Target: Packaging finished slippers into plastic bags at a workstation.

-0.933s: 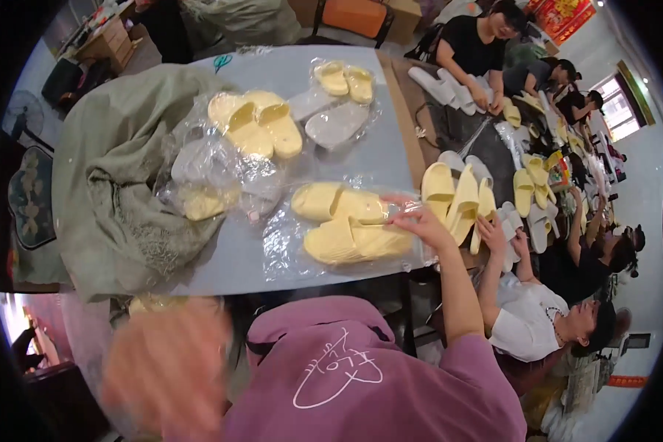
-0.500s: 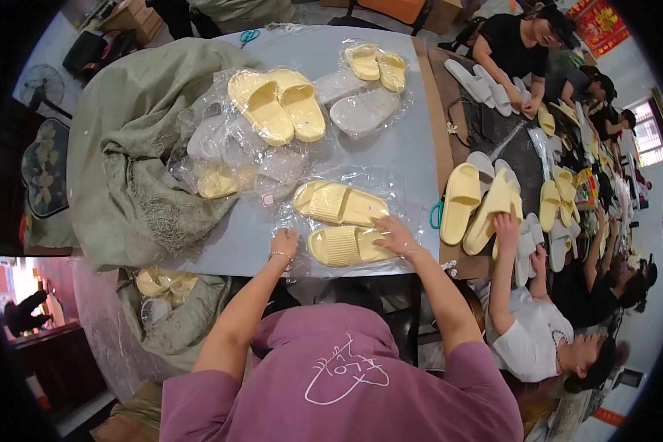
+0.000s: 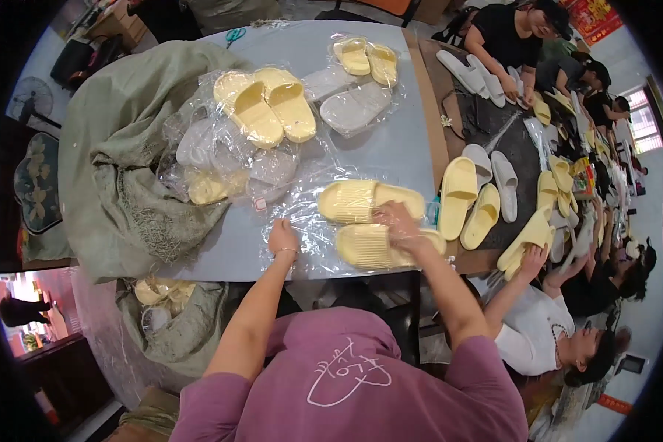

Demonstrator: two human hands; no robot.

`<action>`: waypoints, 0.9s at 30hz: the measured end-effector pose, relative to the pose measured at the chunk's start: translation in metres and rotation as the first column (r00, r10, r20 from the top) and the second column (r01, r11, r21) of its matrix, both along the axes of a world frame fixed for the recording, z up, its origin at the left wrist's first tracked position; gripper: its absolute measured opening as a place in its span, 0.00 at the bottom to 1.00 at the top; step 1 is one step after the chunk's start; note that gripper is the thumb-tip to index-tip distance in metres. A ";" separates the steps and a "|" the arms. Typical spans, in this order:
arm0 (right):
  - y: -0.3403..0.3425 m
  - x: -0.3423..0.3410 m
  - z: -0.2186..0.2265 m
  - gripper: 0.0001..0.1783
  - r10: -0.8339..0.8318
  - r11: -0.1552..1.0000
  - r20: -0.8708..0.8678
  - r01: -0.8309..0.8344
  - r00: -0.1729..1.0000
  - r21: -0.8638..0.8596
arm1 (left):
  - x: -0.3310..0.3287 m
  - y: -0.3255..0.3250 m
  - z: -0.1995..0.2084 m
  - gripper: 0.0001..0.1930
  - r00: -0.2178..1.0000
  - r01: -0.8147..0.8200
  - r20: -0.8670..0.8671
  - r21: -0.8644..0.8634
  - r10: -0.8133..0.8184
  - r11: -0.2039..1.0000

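Note:
A pair of pale yellow ridged slippers, the far one and the near one, lies side by side near the front edge of the table, toes to the left. My right hand reaches over their inner edges, fingers bent down between them and slightly blurred. To the left, my left hand is closed on the edge of a clear plastic bag. The bag spreads toward the toes; how far it covers the slippers I cannot tell.
Bagged yellow slippers and grey slippers lie farther back. A green woven sack covers the left side. Scissors are at the far edge. On the right, a dark worktable holds loose slippers, with several people alongside.
My right hand and the yellow pair have shifted right, away from my left hand, and more bag shows between. At the right, a person's hand has drawn a yellow slipper off the row.

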State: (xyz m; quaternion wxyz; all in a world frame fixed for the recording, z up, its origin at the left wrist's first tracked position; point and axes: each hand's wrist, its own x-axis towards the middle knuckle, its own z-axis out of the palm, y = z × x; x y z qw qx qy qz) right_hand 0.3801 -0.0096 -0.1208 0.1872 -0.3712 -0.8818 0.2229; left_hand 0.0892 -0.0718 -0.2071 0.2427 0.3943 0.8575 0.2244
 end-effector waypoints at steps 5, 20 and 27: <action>-0.030 0.072 0.052 0.12 -0.096 0.992 0.244 0.073 0.965 0.100 | 0.043 0.019 0.030 0.14 0.971 0.231 0.048 0.058 -0.234 0.971; -0.089 0.043 0.090 0.13 -0.139 0.990 0.208 0.139 0.968 0.013 | -0.006 0.056 0.003 0.11 0.917 0.137 0.283 0.442 -0.283 0.886; -0.118 0.155 0.103 0.12 -0.631 0.776 0.106 0.626 0.769 0.076 | -0.009 0.034 0.008 0.10 0.963 0.092 0.220 0.278 -0.156 0.956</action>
